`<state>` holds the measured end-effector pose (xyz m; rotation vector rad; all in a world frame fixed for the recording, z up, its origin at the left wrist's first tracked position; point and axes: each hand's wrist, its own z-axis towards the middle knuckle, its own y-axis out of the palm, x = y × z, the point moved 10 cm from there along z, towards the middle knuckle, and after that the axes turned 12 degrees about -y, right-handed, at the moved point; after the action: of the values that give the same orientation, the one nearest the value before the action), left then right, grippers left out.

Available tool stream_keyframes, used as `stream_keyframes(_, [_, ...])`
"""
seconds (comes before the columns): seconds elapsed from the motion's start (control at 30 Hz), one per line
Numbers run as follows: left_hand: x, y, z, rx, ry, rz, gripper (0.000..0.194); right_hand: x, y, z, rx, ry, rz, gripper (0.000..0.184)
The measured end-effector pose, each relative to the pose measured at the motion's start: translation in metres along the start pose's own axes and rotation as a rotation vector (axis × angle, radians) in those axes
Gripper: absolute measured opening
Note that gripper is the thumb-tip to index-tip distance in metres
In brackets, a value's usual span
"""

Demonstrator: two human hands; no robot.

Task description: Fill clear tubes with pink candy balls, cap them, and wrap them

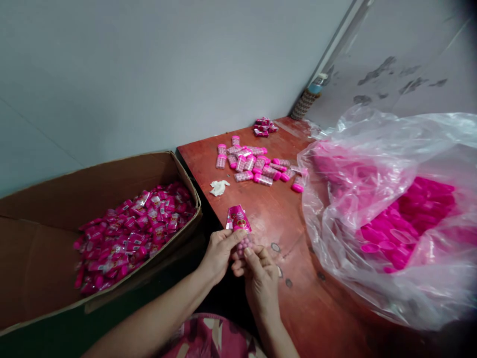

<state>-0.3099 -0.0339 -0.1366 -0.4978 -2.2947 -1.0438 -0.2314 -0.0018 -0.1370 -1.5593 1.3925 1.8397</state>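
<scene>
My left hand pinches a printed pink wrapper sleeve between thumb and fingers, near the table's front edge. Right below the sleeve is a small clear bottle of pink candy balls, gripped by the thumb and fingers of my right hand. The bottle's upper end meets the sleeve's lower end; whether it is inside the sleeve I cannot tell. Farther back on the table lie several similar candy bottles with pink caps, most on their sides.
A cardboard box of wrapped pink packs stands left of the red table. At right spreads a clear plastic bag with pink caps. Stacked wrappers, white scrap and a bottle sit farther back.
</scene>
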Motion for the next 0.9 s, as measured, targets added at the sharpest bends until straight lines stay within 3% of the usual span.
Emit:
stream_keyframes(0.1, [0.003,-0.004,-0.004,0.023,0.014,0.008,0.031,-0.002,0.002,-0.001,-0.035,-0.018,-0.063,0.018])
stream_keyframes(0.23, [0.025,-0.008,-0.009,0.027,0.093,0.072,0.025,-0.01,0.0,0.012,-0.19,0.055,-0.228,0.025])
stream_keyframes(0.33, [0.03,-0.002,-0.012,-0.015,0.109,0.272,0.024,-0.053,-0.009,0.038,-0.189,-0.161,-0.466,0.029])
stream_keyframes(0.4, [0.026,0.002,-0.013,-0.026,0.117,0.417,0.024,-0.082,0.002,0.05,-0.271,-0.321,-0.593,0.032])
stream_keyframes(0.47, [0.022,0.004,-0.014,-0.003,0.136,0.539,0.025,-0.097,0.024,0.054,-0.437,-0.413,-0.694,0.03])
stream_keyframes(0.57, [0.022,0.005,-0.017,0.065,0.181,0.677,0.026,-0.104,0.051,0.052,-0.641,-0.476,-0.784,0.014])
stream_keyframes(0.63, [0.022,0.006,-0.018,0.078,0.186,0.71,0.027,-0.101,0.058,0.051,-0.689,-0.487,-0.785,0.007])
stream_keyframes(0.73, [0.018,0.004,-0.017,0.053,0.12,0.646,0.025,-0.09,0.047,0.06,-0.551,-0.446,-0.673,0.013])
stream_keyframes(0.9, [0.007,-0.01,-0.009,0.018,-0.005,0.357,0.029,-0.061,-0.001,0.063,-0.069,-0.295,-0.417,0.014])
